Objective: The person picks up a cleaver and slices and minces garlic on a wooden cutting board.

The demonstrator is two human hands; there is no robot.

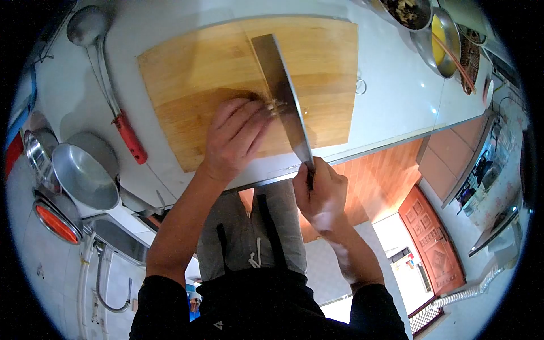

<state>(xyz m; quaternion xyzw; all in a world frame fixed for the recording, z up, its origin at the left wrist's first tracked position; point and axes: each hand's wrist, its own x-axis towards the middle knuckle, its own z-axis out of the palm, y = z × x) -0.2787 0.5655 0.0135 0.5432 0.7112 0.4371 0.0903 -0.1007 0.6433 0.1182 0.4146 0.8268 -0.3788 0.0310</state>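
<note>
A wooden cutting board (pixel 198 62) lies on the white counter. My right hand (pixel 322 192) is wrapped round the handle of a cleaver (pixel 283 85), whose broad blade stands over the board and points away from me. Close to the left face of the blade, my left hand (pixel 238 133) presses down with curled fingers. Whatever those fingers pin is mostly hidden; only small pale bits (pixel 275 107) show between fingertips and blade.
Left of the board lies a red-handled ladle (pixel 130 139), with a metal pot (pixel 85 175) and a sink tap (pixel 101 283) nearer me. At upper right are a bowl of dark pieces (pixel 408 12) and a metal bowl of yellow liquid (pixel 439 42) with chopsticks (pixel 455 59).
</note>
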